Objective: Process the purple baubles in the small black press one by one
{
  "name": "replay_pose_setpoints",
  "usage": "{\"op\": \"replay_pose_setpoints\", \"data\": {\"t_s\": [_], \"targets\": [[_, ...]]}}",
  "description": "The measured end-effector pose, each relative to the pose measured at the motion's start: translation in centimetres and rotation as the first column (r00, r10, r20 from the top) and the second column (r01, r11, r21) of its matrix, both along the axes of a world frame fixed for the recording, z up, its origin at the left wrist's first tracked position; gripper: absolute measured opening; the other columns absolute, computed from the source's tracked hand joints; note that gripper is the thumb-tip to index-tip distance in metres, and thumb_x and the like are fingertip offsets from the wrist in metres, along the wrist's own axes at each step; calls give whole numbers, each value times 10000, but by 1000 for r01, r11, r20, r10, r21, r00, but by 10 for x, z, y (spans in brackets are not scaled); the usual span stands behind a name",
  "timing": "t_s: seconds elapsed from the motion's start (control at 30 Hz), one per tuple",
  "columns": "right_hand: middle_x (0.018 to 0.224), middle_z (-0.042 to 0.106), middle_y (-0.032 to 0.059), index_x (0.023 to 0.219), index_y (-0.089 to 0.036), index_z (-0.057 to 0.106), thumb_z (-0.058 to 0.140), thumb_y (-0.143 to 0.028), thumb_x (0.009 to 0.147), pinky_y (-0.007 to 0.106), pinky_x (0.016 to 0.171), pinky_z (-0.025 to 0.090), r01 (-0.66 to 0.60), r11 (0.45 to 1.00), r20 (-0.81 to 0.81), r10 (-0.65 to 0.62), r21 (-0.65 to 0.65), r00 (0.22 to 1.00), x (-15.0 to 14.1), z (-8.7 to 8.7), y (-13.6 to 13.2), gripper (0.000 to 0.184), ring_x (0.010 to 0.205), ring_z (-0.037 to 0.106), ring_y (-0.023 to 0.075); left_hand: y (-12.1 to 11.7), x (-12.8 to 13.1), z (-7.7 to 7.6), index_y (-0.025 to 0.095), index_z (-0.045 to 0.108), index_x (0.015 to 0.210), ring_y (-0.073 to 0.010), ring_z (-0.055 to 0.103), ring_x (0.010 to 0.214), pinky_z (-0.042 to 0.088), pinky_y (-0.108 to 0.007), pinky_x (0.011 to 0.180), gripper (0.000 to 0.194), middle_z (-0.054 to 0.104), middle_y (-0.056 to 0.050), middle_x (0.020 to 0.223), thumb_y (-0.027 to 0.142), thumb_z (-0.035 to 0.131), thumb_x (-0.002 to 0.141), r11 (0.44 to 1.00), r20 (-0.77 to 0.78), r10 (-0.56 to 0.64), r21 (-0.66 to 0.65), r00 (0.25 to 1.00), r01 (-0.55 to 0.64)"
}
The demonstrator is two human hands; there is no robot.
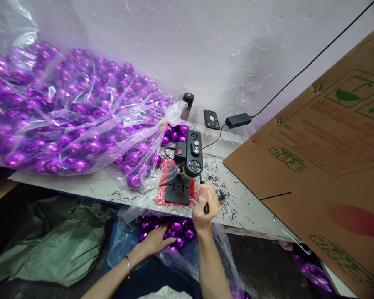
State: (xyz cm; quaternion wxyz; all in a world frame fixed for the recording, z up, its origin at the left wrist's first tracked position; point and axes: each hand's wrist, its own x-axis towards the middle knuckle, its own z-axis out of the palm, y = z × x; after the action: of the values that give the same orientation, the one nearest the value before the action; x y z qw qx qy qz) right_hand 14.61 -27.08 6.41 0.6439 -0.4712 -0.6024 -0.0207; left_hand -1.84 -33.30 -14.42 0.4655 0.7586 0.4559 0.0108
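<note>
My right hand [206,204] is wrapped around the black handle [206,209] of a lever. That lever belongs to a small black hand press [193,154] with a flat slotted base plate [177,192] on the table. My left hand [157,241] lies on shiny purple faceted balls [179,228] in a clear plastic bag at the table's front edge. Its thumb is spread away from the fingers, whose tips are partly hidden among the balls. Red sheeting [163,187] lies under the press.
A big tied clear bag of purple balls [65,116] covers the table's left. A cardboard box [324,158] stands at right. Behind the press are a dark cylinder [188,99], a phone [211,119] and a power adapter [238,120] with its cable. Small black bits [221,193] litter the tabletop.
</note>
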Motion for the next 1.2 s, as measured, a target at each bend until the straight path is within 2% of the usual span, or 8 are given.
{"op": "replay_pose_setpoints", "data": {"t_s": [0.17,0.37,0.47,0.53,0.67,0.77,1.0,1.2], "targets": [[666,525,-16,688,-220,470,433,-64,978,286,588,404,6,1000,19,-6,9,1000,1,-2,0,332,656,558,131,22,-8,33,189,555,1490,-395,689,1214,528,-509,1020,705,720,-185,1328,574,588,900,962,-128,-263,-108,956,250],[677,536,-13,685,-220,479,425,-51,967,285,582,411,3,1000,29,-3,9,1000,2,-6,-1,333,648,555,129,73,-4,128,194,777,1003,-250,732,829,535,-348,822,403,794,-99,893,344,404,1016,953,95,-171,270,981,139],[660,525,-18,690,-222,483,433,-55,964,287,580,417,9,1000,59,-9,7,998,3,-7,-2,325,644,558,132,114,-4,165,183,750,773,-223,697,703,496,-305,715,416,754,-74,743,380,466,1004,928,7,-188,330,982,175],[646,513,-21,691,-225,479,430,-59,964,288,576,418,10,1000,81,-11,11,997,3,-6,-2,324,639,559,135,142,-6,177,182,749,803,-226,715,736,487,-294,713,422,766,-77,783,383,451,1023,920,-58,-53,385,997,71],[648,516,-21,690,-224,467,420,-55,964,277,566,410,18,999,85,-20,30,996,2,-5,-1,325,633,559,128,181,-8,182,151,730,996,-286,749,950,501,-322,785,392,786,-152,1016,316,380,1061,797,-158,393,549,906,-250],[657,530,-21,686,-219,471,429,-65,967,270,565,407,19,1000,66,-21,22,998,2,-5,0,324,627,557,121,192,-9,179,130,672,1162,-300,750,933,516,-347,776,391,774,-160,992,298,328,1083,721,-167,558,583,813,-374],[645,527,-16,675,-215,479,433,-64,970,277,567,414,17,999,27,-18,40,999,0,-5,1,335,618,553,126,211,-17,162,185,581,1387,-357,672,1141,542,-423,904,447,658,-206,1271,195,635,943,693,-115,389,690,914,-208],[642,534,-14,682,-217,493,433,-78,973,285,567,425,4,999,37,-6,41,999,0,-3,2,328,621,559,135,228,-11,153,103,445,1473,-357,694,1127,531,-403,929,670,683,-236,1222,409,708,938,699,-71,405,667,912,-259]]}}
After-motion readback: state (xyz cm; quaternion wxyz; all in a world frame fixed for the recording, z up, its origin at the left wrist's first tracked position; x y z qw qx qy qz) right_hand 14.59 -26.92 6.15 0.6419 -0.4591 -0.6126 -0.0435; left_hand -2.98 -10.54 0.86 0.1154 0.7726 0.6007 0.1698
